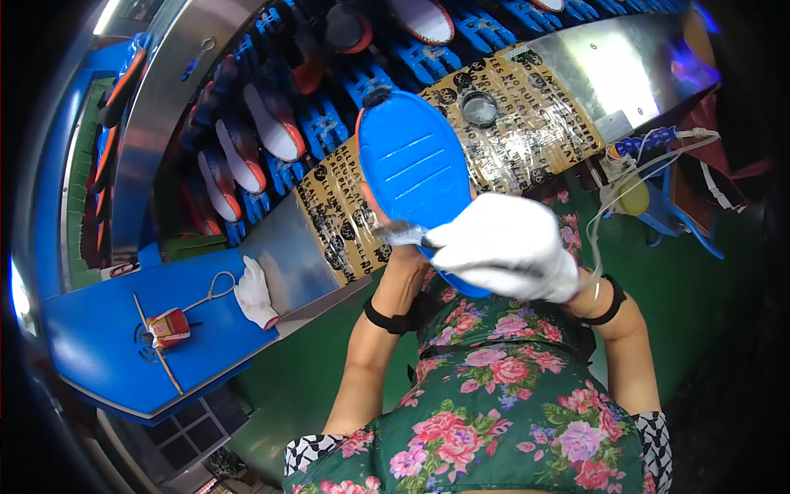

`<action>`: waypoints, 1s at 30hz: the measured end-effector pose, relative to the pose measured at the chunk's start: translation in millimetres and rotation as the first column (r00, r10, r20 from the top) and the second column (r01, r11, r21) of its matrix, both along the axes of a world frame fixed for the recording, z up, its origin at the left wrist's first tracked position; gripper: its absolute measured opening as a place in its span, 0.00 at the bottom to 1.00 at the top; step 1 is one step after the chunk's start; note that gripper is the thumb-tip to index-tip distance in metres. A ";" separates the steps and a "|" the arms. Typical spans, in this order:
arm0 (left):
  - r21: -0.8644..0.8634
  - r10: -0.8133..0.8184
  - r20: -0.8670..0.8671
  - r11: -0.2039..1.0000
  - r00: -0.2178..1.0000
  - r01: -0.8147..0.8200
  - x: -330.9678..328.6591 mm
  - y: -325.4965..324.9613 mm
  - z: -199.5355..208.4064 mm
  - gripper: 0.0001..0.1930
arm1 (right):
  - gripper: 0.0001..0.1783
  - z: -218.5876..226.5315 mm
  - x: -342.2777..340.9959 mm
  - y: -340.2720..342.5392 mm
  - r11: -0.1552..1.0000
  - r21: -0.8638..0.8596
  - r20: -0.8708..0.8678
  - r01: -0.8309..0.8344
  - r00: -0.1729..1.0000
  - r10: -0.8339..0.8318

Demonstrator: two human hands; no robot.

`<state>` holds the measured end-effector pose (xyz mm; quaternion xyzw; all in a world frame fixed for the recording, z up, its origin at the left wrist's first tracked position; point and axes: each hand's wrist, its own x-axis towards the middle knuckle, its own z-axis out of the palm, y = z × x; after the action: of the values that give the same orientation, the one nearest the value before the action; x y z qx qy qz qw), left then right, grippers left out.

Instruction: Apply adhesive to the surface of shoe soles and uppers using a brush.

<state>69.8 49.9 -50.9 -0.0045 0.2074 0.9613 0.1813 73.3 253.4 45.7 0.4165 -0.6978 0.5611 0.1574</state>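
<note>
Tilted up before me is a blue sole-shaped plastic piece (414, 156) with raised ridges, a dark tuft at its tip and an orange edge at its left. My bare left hand (377, 211) holds it from behind and below; most of those fingers are hidden by it. A white glove covers my right hand (506, 251), which is closed on a brush (403, 233) and somewhat smeared by motion. The brush's dark end lies near the left edge of the blue piece; I cannot tell whether it touches.
Beyond my hands runs a metal ledge covered with printed brown tape (527, 123), bearing a small round container (479, 108). Shoes (271, 123) sit on blue racks behind it. At left, a blue table (90, 329) carries a white glove (255, 295) and a red packet (169, 328). Cables (613, 193) hang at right.
</note>
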 end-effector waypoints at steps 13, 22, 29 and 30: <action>-0.017 -0.160 -0.178 0.987 0.971 0.159 -23.3 -2.7 15.7 0.60 | 0.12 -10.5 5.3 4.9 0.994 -0.098 0.233 0.056 0.972 -0.032; -0.007 -0.097 -0.182 0.995 0.978 0.097 -32.3 -5.6 16.2 0.61 | 0.12 -20.2 9.7 3.5 0.991 -0.075 0.101 0.107 0.990 -0.099; 0.070 0.006 -0.169 0.998 0.986 0.006 -38.4 -9.4 8.9 0.61 | 0.09 -26.1 15.5 1.5 0.966 -0.259 0.384 0.023 0.920 0.081; 0.075 -0.025 -0.179 0.996 0.984 0.039 -40.4 -7.5 14.5 0.60 | 0.11 -25.5 14.1 2.4 0.968 -0.233 0.376 0.093 0.927 0.001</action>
<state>29.3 42.3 -36.4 0.0917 0.1848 0.9622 0.1776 87.4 255.8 20.2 0.2628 -0.6495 0.7083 0.0857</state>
